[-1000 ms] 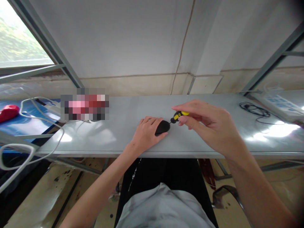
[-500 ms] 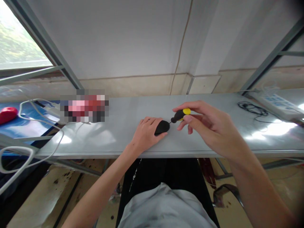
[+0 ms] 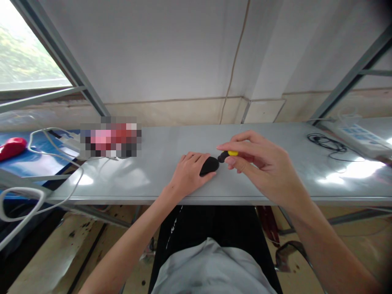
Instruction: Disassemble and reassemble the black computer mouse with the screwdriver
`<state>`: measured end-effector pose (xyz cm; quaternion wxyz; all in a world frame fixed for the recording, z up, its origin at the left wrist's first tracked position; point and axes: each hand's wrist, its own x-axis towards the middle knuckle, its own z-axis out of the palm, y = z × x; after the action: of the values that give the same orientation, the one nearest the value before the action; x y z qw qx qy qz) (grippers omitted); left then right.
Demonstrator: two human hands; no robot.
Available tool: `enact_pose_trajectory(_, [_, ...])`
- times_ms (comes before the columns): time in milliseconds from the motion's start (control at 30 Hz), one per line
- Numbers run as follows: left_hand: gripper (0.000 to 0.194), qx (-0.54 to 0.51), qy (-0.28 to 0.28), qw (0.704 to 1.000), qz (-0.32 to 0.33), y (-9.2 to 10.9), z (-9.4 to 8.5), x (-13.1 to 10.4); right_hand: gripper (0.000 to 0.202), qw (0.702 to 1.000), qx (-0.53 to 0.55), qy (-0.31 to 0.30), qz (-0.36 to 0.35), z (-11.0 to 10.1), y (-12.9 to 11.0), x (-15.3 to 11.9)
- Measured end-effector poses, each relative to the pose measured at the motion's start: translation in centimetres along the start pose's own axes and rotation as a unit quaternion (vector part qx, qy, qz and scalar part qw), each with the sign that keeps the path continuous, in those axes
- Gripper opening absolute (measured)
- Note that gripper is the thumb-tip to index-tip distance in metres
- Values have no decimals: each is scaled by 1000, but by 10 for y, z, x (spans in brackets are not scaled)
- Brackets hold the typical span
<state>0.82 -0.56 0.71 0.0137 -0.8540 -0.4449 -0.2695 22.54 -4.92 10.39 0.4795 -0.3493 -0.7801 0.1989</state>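
A black computer mouse (image 3: 210, 165) lies on the grey table (image 3: 165, 143), near its front edge. My left hand (image 3: 192, 169) is wrapped round the mouse's left side, with the thumb along its front edge and the fingers at the far side. In my right hand (image 3: 259, 161) is a short black-and-yellow screwdriver (image 3: 226, 155), pinched between thumb and fingers. It points left at the right end of the mouse. Its shaft is hardly visible, so I cannot tell how far the tip reaches in.
A coiled black cable (image 3: 326, 142) lies at the right, beside a white power strip (image 3: 364, 136). At the left are a blurred-out patch (image 3: 112, 139), a white cable (image 3: 81, 175) and a red object (image 3: 12, 148) on a blue surface. Metal posts rise on both sides.
My right hand has moved slightly left with the screwdriver, whose handle is now closer to the mouse and more covered by the fingers. The left hand and mouse stay in place.
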Motion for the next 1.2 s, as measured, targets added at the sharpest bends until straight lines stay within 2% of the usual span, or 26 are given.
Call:
enact_pose_trajectory(200, [50,0,5,1000,-3,-1,0,0,28,999,22,-32,9,-6,1,-2])
enact_pose_trajectory(400, [49,-4,0,1000,-9,0,1,0,25,997,52,-42,48,-10,3,-5])
enact_pose_trajectory(567, [49,3,10,1000,-8,-2,3,0,26,996,45,-48,52,-11,-2,-5])
enact_pose_trajectory(967, [49,-1,-1,1000,-12,-2,2,1,18,995,91,-13,49,-10,-1,-3])
enact_pose_trajectory(1200, [52,2,-2,1000,-11,-3,3,0,24,994,77,-7,71,-11,-1,-4])
